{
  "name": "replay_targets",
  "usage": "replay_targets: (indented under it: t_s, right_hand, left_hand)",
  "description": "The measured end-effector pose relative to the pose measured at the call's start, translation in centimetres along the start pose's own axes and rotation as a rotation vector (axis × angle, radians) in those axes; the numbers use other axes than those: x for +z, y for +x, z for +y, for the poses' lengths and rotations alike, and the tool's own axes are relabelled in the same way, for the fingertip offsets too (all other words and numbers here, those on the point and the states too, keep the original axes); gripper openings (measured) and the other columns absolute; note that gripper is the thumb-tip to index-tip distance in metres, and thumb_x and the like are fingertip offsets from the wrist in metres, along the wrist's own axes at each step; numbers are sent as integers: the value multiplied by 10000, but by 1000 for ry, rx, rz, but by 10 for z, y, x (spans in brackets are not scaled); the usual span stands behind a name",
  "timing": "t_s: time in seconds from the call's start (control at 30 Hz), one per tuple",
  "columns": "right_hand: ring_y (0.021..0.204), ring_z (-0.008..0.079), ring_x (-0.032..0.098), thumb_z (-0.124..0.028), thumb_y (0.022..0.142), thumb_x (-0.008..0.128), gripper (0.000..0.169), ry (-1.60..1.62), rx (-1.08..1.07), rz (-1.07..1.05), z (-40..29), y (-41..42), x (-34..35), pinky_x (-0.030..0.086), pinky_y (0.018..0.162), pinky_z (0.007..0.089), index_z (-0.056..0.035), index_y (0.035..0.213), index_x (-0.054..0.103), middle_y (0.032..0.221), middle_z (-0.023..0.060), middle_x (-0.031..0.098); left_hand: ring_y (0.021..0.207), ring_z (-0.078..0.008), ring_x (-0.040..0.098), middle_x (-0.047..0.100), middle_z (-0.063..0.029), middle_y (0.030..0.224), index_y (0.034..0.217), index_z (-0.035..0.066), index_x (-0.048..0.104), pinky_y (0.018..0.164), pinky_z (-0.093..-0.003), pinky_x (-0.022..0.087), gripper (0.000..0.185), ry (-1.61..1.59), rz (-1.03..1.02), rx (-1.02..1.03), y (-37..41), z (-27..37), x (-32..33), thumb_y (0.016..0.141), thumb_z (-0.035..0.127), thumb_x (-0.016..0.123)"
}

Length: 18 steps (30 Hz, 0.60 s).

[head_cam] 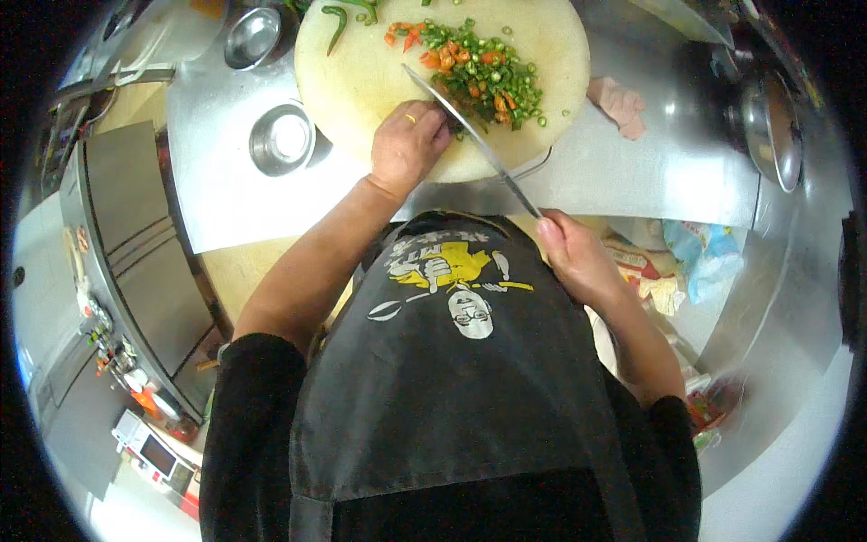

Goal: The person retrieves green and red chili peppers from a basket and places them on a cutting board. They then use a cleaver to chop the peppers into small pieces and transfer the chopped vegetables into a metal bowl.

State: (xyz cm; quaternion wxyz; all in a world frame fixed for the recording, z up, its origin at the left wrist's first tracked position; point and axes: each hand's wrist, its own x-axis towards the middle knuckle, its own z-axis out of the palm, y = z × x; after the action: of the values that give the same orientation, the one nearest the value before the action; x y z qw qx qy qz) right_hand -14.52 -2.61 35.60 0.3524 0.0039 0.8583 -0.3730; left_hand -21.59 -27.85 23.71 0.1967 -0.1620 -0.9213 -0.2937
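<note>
My right hand [576,254] grips a kitchen knife [484,146], its handle hidden in my fist. Seen nearly edge-on, the blade slants up and left over a round cutting board [339,88]. My left hand [410,142], with a ring on one finger, rests on the board's near part, fingers curled close against the blade. Whatever lies under those fingertips is hidden. Just beyond the blade spreads a pile of chopped green chili peppers [491,78], mixed with orange-red pieces [447,55]. A whole green chili [335,28] lies at the board's far left.
Two steel bowls, one nearer [283,139] and one farther [252,38], stand left of the board on the steel counter [210,156]. A crumpled pinkish cloth or paper [620,105] lies to the right. Beyond it is a round metal pan or lid [772,129]. Bags [701,251] sit below the counter.
</note>
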Motion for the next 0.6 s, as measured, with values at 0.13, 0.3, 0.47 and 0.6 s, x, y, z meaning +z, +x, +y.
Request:
replay_targets:
  t_s: [0.13,0.3,0.47,0.6]
  right_hand:
    - [765,258,582,-328,1021,437,403,170,-69,61,7,10,5,466,721,365,9,1175,594,817,154,584]
    - [1007,420,644,-367,1005,467,437,40,-51,111,-2,-26,-5,497,878,433,-7,1217,592,1046,264,661]
    - [1006,435,637,-404,999,455,463,-28,41,-30,-17,-54,-20,497,874,468,-40,1265,562,1050,248,669]
    - [1043,439,619,-402,1003,447,470,-114,20,-7,3,-22,-1,481,907,462,-30,1272,551,1111,260,650]
  left_hand:
    - [885,-282,639,660,-88,924,880,67,651,759,-377,541,163,-59,16,36,0,-5,4,741,107,727]
    - [1019,-338,587,612,-155,1087,1023,64,633,850,-434,514,309,-25,-23,-112,-8,12,-19,743,142,739]
    - [861,-314,599,626,-113,938,925,63,643,765,-405,523,239,-2,-22,-11,-12,-2,-7,693,63,700]
    - [830,-287,617,636,-85,904,896,67,644,733,-389,530,212,-40,-43,19,-12,-5,-4,690,46,688]
